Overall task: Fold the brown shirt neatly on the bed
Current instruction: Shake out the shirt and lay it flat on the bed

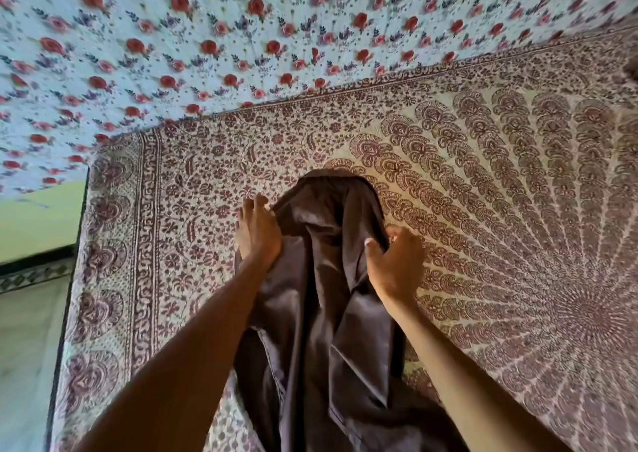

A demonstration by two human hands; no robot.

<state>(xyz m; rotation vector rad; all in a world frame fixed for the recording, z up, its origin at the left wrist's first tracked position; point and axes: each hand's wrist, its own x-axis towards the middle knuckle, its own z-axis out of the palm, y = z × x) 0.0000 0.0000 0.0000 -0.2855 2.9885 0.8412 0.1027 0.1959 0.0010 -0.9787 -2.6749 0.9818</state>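
Bunched brown shirt (321,279) lies lengthwise on bed (483,175), a hand each side.
R hand (393,261) pinches right edge; L hand (257,234) fingers straightish, thumb hidden, grip unclear. Fabric looks light, limp, slick; best held at seams.

A home bedroom. A maroon-printed bedspread (483,182) covers the bed (64,334), a rose-patterned sheet (241,37) lies beyond, beside a green wall (38,220).

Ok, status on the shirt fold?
Right hand pinches brown shirt edge; left hand on opposite edge, grip unclear. Shirt bunched, unfolded, on bedspread. No obstruction seen.
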